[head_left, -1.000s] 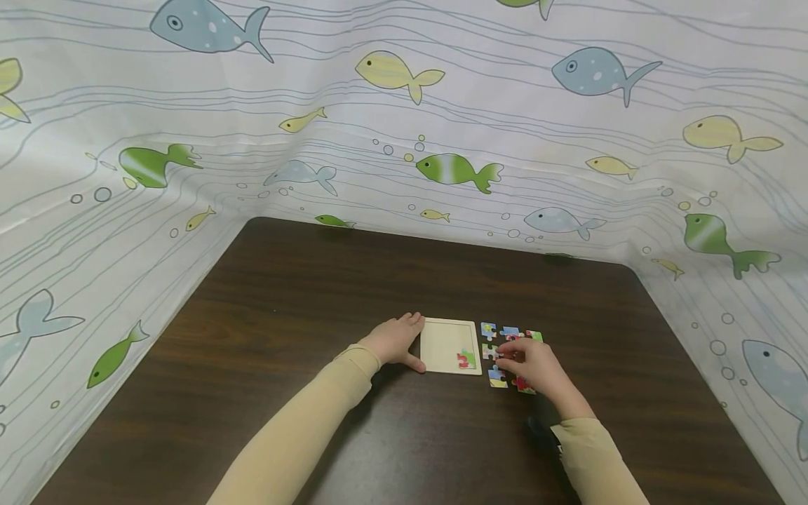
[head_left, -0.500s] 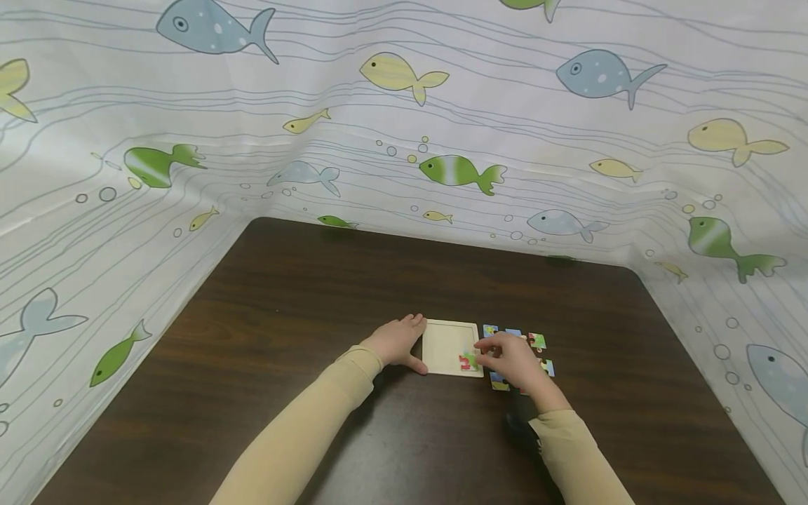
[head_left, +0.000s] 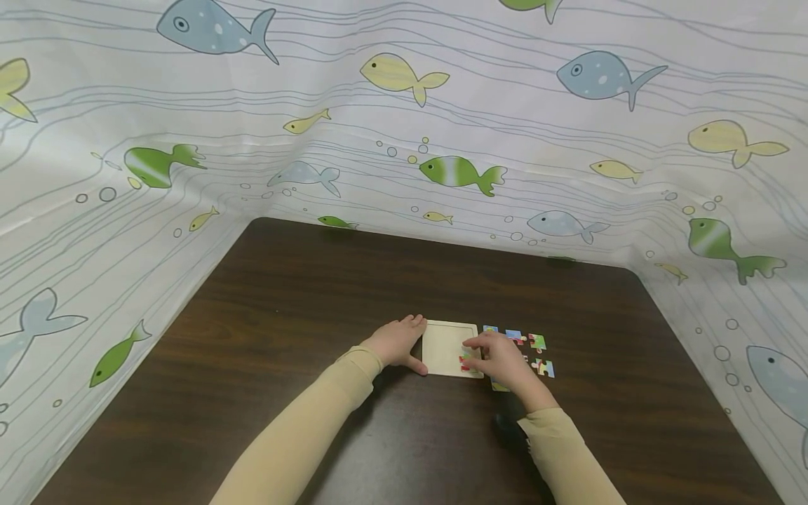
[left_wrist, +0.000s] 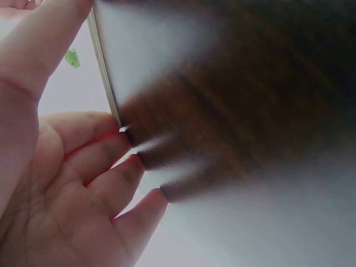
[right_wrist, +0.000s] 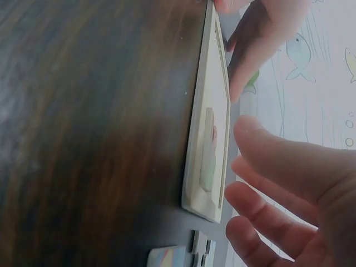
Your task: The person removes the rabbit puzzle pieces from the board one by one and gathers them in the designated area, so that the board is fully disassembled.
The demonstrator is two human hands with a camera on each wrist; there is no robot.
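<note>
On the table lies a shallow pale wooden puzzle tray (head_left: 442, 342). A red and green puzzle piece (head_left: 464, 364) is in its near right corner, seen edge-on as the raised piece (right_wrist: 208, 158) in the right wrist view. My left hand (head_left: 396, 342) rests along the tray's left side, thumb at the near corner and straight fingers at the far one. Over the tray's right part, my right hand (head_left: 505, 359) pinches a small light-coloured puzzle piece, mostly hidden by its fingers. In the right wrist view, thumb and fingers (right_wrist: 247, 194) are bent beside the tray.
Right of the tray lie several loose jigsaw pieces, among them a green one (head_left: 536, 341) and a blue one (head_left: 513, 337); my right hand covers others. The dark wooden table (head_left: 303, 280) is bounded by a white fish-patterned sheet (head_left: 379, 105) at the back and sides.
My right hand has moved left from the loose pieces to over the tray, bringing a puzzle piece. The left hand has stayed at the tray's left side.
</note>
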